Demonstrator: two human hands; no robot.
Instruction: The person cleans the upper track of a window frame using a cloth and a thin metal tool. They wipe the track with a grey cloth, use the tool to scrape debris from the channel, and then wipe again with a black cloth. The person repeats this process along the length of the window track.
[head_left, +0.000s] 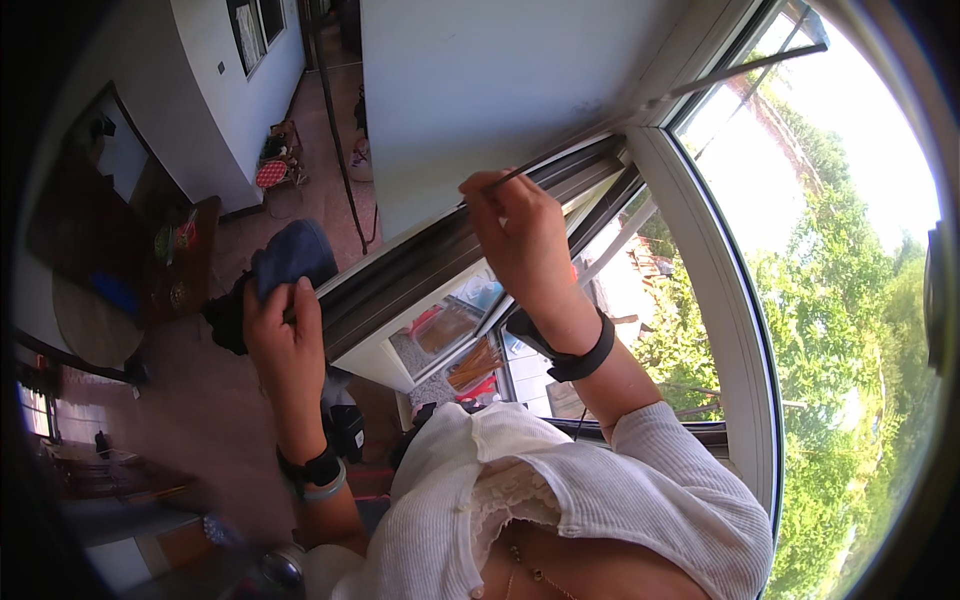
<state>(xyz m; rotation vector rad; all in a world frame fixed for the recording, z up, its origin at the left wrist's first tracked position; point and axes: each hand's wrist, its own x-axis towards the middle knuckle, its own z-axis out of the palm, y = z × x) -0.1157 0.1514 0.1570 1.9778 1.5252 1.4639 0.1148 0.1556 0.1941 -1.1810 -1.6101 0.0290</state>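
My right hand (521, 236) pinches a long thin dark strip (739, 69), partly blurred, between thumb and fingers. The strip slants up towards the upper right, across the window. My left hand (285, 337) grips a dark blue cloth (296, 251) between thumb and fingers. Both hands are at a window frame rail (409, 289) with dark grooves and a pale edge, which runs diagonally between them. The right hand is above the rail, and the left is by its lower end. Whether the right fingers touch the rail cannot be told.
A large window pane (825, 337) on the right shows trees outside. Another thin dark length (334, 127) hangs at upper left, hooked at its bottom. Below the rail, a bundle of thin brown sticks (476, 365) shows. A wooden table (180, 277) stands at left.
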